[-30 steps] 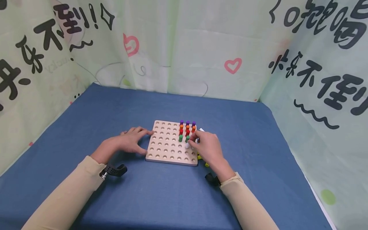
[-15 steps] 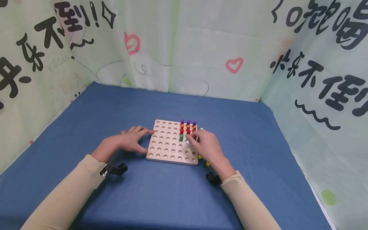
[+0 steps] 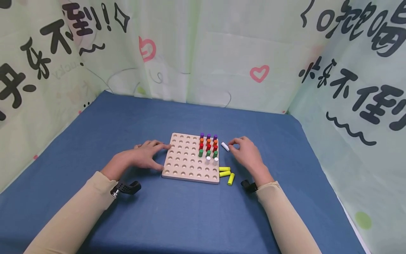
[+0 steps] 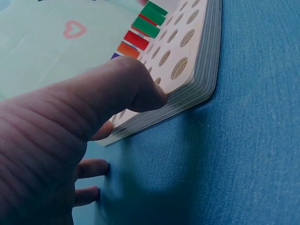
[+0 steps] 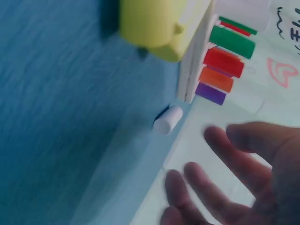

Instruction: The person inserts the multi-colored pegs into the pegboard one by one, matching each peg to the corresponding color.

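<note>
My left hand (image 3: 147,155) rests at the left edge of a pale wooden pegboard (image 3: 182,162), its thumb touching the side. In the left wrist view, its fingers (image 4: 91,168) reach past the edge. Purple, orange, red and green pegs (image 3: 201,153) stand upright in rows on the board's right side. Two white pegs (image 3: 208,160) stand in front of the green row. A loose white peg (image 3: 225,146) lies on the cloth right of the board. My right hand (image 3: 247,153) hovers just beside it with nothing between thumb and fingers; the right wrist view shows a gap to that peg (image 5: 168,120).
Three yellow pegs (image 3: 231,179) lie loose by the board's lower right corner, two of them close against its edge. A blue cloth (image 3: 190,218) covers the table. Printed fabric walls (image 3: 222,53) enclose the back and sides.
My right hand has set a white peg into the board, let go, and moved right to beside the loose white peg. My left hand has stayed at the board's edge.
</note>
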A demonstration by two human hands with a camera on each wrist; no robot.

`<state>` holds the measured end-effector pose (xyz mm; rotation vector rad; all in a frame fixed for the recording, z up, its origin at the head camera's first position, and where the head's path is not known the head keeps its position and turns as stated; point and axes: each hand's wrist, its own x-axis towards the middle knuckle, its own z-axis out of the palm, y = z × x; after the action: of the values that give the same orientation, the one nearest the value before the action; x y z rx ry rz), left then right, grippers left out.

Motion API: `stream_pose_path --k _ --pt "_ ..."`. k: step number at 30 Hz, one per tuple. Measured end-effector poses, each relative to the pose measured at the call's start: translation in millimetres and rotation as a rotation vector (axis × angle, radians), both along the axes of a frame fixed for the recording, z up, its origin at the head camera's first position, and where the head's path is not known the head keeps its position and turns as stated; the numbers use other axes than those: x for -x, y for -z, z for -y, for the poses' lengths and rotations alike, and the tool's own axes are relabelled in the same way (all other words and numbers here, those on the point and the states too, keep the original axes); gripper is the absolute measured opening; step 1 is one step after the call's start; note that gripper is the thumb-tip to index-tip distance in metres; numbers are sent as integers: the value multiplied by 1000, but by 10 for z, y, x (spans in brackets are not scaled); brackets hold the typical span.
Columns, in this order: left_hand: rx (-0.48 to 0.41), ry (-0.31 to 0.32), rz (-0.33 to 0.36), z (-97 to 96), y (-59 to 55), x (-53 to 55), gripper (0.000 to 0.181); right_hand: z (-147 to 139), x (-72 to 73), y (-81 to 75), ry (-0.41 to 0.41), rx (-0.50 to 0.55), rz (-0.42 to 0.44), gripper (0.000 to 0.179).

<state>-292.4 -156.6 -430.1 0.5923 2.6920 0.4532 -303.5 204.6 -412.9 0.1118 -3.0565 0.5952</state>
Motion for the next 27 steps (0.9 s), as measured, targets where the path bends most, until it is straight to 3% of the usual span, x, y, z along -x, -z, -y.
stream_pose_path --k 6,11,16,20,27 --pt "-5 -3 5 10 -7 -2 85 -23 58 98 -72 -69 140 29" --pt "-5 4 7 22 1 -5 85 -32 72 147 -69 -63 131 26" --pt "3 -3 5 24 8 -14 85 -38 53 147 -10 -26 119 19" --pt "-2 -4 0 32 17 -14 86 -36 29 138 25 8 64 14" --pt "-7 2 1 35 10 -14 86 36 -62 74 28 31 -129 9"
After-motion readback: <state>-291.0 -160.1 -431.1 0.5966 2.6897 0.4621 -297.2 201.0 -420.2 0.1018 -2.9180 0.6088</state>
